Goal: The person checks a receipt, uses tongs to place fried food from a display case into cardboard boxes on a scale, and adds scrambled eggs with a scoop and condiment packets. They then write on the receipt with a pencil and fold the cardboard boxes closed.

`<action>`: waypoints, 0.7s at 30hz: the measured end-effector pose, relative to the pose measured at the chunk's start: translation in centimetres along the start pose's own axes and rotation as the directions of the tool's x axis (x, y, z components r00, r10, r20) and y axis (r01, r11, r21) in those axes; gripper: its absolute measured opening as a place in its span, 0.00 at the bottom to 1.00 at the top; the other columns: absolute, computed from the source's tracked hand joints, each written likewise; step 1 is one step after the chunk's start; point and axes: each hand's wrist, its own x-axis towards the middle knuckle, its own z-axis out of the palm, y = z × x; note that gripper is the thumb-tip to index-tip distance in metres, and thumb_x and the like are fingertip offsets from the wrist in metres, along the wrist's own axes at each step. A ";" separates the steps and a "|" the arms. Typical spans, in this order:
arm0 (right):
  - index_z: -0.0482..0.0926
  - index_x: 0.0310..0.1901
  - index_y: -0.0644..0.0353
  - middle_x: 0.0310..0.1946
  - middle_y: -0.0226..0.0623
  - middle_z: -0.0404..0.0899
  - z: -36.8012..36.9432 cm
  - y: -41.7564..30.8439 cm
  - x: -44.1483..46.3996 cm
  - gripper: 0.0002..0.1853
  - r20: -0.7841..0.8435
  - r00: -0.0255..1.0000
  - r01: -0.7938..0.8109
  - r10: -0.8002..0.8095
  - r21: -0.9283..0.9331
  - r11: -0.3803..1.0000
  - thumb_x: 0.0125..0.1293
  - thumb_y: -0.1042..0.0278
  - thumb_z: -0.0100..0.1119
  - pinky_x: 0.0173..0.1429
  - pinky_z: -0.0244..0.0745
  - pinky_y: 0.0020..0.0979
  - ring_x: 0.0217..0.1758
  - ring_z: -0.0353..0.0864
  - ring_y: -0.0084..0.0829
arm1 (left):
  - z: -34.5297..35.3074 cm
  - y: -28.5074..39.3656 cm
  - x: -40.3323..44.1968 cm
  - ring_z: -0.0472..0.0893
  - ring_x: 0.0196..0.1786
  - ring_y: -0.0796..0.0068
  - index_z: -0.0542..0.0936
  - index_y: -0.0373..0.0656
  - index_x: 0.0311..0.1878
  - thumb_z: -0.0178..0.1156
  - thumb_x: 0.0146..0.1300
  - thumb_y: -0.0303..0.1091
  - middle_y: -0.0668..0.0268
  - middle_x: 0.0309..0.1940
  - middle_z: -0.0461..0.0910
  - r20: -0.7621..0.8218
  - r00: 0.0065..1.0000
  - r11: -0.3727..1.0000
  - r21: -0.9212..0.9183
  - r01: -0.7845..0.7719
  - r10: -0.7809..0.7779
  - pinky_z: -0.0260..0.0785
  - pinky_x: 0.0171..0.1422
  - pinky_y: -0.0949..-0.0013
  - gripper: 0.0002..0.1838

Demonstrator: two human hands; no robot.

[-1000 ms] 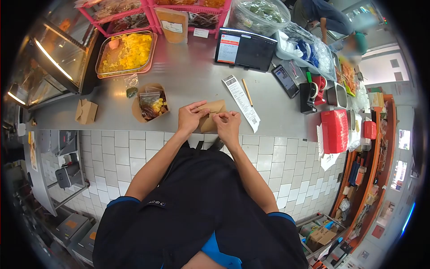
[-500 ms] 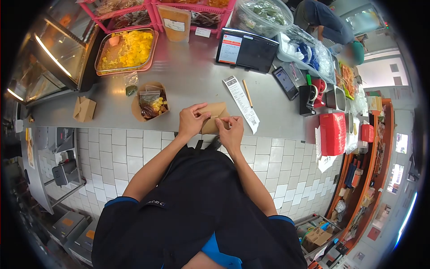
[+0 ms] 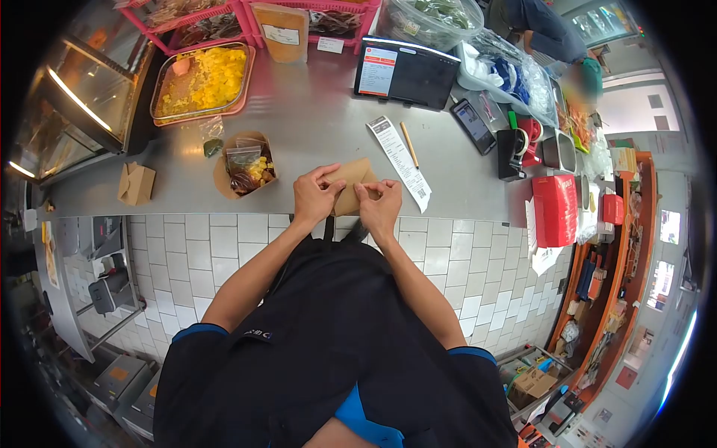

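A brown cardboard takeaway box [image 3: 355,174] sits at the counter's front edge, between my hands. My left hand [image 3: 317,196] grips its left side, thumb and fingers closed on the card. On the right side, my right hand [image 3: 380,205] pinches a flap or edge; its fingertips partly hide the card. To the left stands an open takeaway box [image 3: 230,184] containing food with yellow pieces and small clear bags [image 3: 243,155]. Farther left is a smaller closed takeaway box [image 3: 137,184]. A long printed receipt [image 3: 398,162] and a thin tan pen or pencil [image 3: 409,145] lie right of my hands.
Behind are a glass tray of yellow food [image 3: 205,81], pink baskets [image 3: 243,33] and a tablet [image 3: 408,73]. A phone [image 3: 473,125], tape dispenser [image 3: 511,155] and red box [image 3: 554,210] stand right. Another person [image 3: 541,30] is bent over at the back right.
The view has shifted slightly, so the counter items sit a little higher and farther left. My hands stay on the box, with the left thumb and fingers now farther over its top.
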 end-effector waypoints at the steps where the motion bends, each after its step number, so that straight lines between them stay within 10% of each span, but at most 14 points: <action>1: 0.86 0.30 0.64 0.41 0.40 0.68 0.0 0.1 -0.2 0.11 -0.004 1.000 -0.003 0.003 -0.004 1.000 0.56 0.64 0.74 0.51 0.71 0.39 0.48 0.72 0.39 | 0.0 0.1 0.0 0.84 0.29 0.80 0.83 0.38 0.55 0.72 0.57 0.27 0.57 0.28 0.88 -0.001 1.000 1.000 0.005 0.002 -0.002 0.75 0.37 0.74 0.21; 13: 0.87 0.34 0.64 0.47 0.47 0.71 0.0 1.5 0.6 0.13 0.030 0.990 -0.141 0.139 0.054 0.989 0.56 0.61 0.75 0.57 0.71 0.40 0.51 0.76 0.43 | -0.4 0.3 -0.4 0.81 0.29 0.87 0.82 0.41 0.60 0.70 0.60 0.24 0.62 0.27 0.87 0.015 1.000 1.000 0.012 -0.019 0.019 0.72 0.35 0.79 0.22; 17: 0.86 0.35 0.65 0.45 0.42 0.71 -1.3 -0.3 0.9 0.12 0.149 0.974 -0.186 0.172 0.083 0.979 0.59 0.63 0.73 0.41 0.79 0.34 0.41 0.79 0.35 | -1.4 3.3 -1.1 0.83 0.37 0.77 0.84 0.44 0.56 0.71 0.60 0.32 0.60 0.35 0.87 0.081 0.995 0.991 0.125 0.047 -0.058 0.73 0.42 0.74 0.20; 19: 0.86 0.35 0.65 0.44 0.41 0.71 -1.5 -0.6 1.3 0.10 0.184 0.957 -0.251 0.226 0.129 0.959 0.61 0.65 0.72 0.33 0.81 0.30 0.37 0.80 0.31 | -1.6 5.3 -1.9 0.78 0.54 0.59 0.80 0.48 0.62 0.71 0.58 0.46 0.54 0.56 0.80 0.166 0.952 0.605 0.740 -0.294 0.259 0.71 0.54 0.61 0.29; 21: 0.85 0.36 0.66 0.43 0.39 0.70 -0.6 1.1 1.3 0.09 0.200 0.975 -0.154 0.101 0.268 0.951 0.63 0.68 0.70 0.24 0.80 0.24 0.32 0.79 0.25 | 0.1 2.9 -0.9 0.72 0.61 0.52 0.74 0.49 0.67 0.70 0.55 0.54 0.53 0.63 0.72 0.223 0.886 0.532 0.730 -0.428 0.407 0.67 0.58 0.54 0.37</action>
